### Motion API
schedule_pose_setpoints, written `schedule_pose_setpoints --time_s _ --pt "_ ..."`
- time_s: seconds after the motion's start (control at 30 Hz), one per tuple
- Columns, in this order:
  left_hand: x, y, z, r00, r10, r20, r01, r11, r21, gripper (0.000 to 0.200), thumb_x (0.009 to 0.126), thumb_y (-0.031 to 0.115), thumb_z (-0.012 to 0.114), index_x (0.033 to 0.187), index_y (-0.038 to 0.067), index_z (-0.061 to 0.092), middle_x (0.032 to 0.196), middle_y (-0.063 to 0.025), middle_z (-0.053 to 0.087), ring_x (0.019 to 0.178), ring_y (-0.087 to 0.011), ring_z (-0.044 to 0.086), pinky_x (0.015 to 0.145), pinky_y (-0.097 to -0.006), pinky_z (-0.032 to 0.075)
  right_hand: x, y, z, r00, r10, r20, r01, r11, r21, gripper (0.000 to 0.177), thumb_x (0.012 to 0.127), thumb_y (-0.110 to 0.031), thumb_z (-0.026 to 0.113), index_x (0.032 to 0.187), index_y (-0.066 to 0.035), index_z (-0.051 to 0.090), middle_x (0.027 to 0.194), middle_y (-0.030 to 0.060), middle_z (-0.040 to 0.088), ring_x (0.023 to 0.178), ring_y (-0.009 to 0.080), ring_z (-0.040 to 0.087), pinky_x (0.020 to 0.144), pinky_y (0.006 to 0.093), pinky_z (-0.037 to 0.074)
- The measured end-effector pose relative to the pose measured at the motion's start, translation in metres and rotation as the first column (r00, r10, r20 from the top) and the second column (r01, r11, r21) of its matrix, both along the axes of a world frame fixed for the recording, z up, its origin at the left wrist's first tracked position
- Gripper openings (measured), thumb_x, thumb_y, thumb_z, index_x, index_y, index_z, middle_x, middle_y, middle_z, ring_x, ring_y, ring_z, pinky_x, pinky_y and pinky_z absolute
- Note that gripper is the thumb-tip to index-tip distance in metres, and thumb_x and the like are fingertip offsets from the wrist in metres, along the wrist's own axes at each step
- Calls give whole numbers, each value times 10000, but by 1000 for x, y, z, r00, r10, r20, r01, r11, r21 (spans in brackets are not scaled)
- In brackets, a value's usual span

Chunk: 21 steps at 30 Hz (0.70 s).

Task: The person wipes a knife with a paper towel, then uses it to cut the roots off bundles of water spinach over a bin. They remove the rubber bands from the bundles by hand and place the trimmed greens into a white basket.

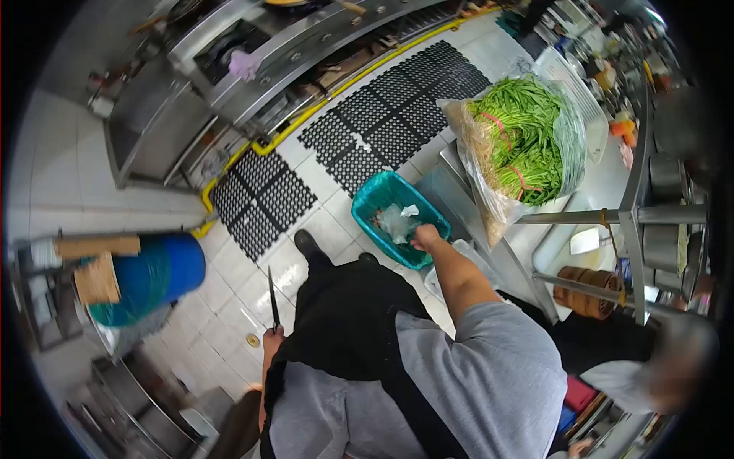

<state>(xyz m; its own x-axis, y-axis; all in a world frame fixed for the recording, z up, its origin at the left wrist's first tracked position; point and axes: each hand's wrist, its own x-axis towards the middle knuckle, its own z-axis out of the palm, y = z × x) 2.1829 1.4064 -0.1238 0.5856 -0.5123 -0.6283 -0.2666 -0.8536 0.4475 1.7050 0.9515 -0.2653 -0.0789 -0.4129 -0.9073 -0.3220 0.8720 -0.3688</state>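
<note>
My left hand (273, 337) is closed around the handle of a long knife (273, 297), its dark blade pointing away from me over the tiled floor. On the other side, my right hand (426, 236) reaches into a bin (365, 191) lined with a green bag. Its fingers are curled at the edge of a crumpled clear plastic bag (396, 227) and seem to grip it. Inside the bin, a white scrap (410, 209) lies beside the plastic. To the right of the bin, a large clear bag of green leafy vegetables (527, 130), bundled with pink ties, rests on a steel counter (501, 264).
Black perforated mats (386, 107) lie along the steel stove (306, 57) and its yellow pipe (329, 96). A blue barrel (180, 268) stands at left. Bamboo steamers (585, 292) sit behind a shelf post (631, 256). Another person (623, 382) is at the lower right.
</note>
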Motion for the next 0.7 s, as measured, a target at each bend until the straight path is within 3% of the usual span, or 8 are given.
schedule_pose_setpoints --time_s 0.03,0.1,0.17,0.37,0.57,0.63,0.67,0.7 --pt "19 -38 5 998 -45 -50 45 999 -10 430 1106 321 685 910 -61 696 699 -155 700 626 -287 692 641 -484 543 13 -1 -1 999 -45 -4 45 999 -2 437 1065 -262 608 1440 -54 693 1314 147 763 1112 403 780 969 557 621" --pt "45 -127 25 994 -89 -57 91 996 17 376 1126 305 665 977 -40 685 720 -126 680 589 -256 662 571 -445 519 42 -10 0 794 514 -326 -584 794 -171 354 1013 -252 636 1190 -9 824 1100 200 831 985 383 822 937 511 635" --pt "85 -206 19 977 -129 -170 128 992 -18 321 1137 300 656 1051 -10 661 736 -94 649 547 -218 625 488 -402 478 87 -15 25 628 650 -428 -772 592 -234 348 976 -273 672 1083 8 847 1081 273 823 1082 397 813 968 510 620" --pt "157 -434 6 819 -336 -466 336 938 -85 159 1121 185 634 1059 46 586 754 -42 597 516 -166 570 428 -356 438 264 -61 132 696 696 -176 -644 497 -581 425 1074 -389 673 1225 -22 826 1230 264 809 1152 426 774 1046 504 589" --pt "43 -629 111 582 -587 -563 501 804 -321 189 1138 152 623 1251 33 530 888 -53 613 625 -154 611 508 -325 504 338 -142 236 961 224 162 -29 665 -747 628 1191 -537 542 1378 37 716 1117 186 808 1072 293 764 988 435 598" --pt "7 -671 111 397 -784 -477 615 613 -496 264 1137 150 630 1326 17 503 938 -75 640 715 -170 659 591 -318 546 326 -174 246 903 -3 429 284 754 -593 595 1187 -519 574 1340 46 681 996 142 769 896 244 752 842 392 631" --pt "-14 -684 133 341 -809 -479 643 572 -510 301 1131 155 642 1351 11 496 968 -83 653 751 -172 670 629 -319 559 316 -189 268 866 -146 479 425 720 -549 610 1167 -547 601 1178 63 596 827 150 701 605 237 710 547 365 584" --pt "-34 -696 155 285 -829 -481 664 533 -524 338 1125 161 654 1377 6 489 998 -92 665 787 -173 682 667 -319 572 300 -202 286 806 -274 524 538 707 -458 547 1152 -480 633 1189 65 600 830 159 704 611 248 714 515 372 574"
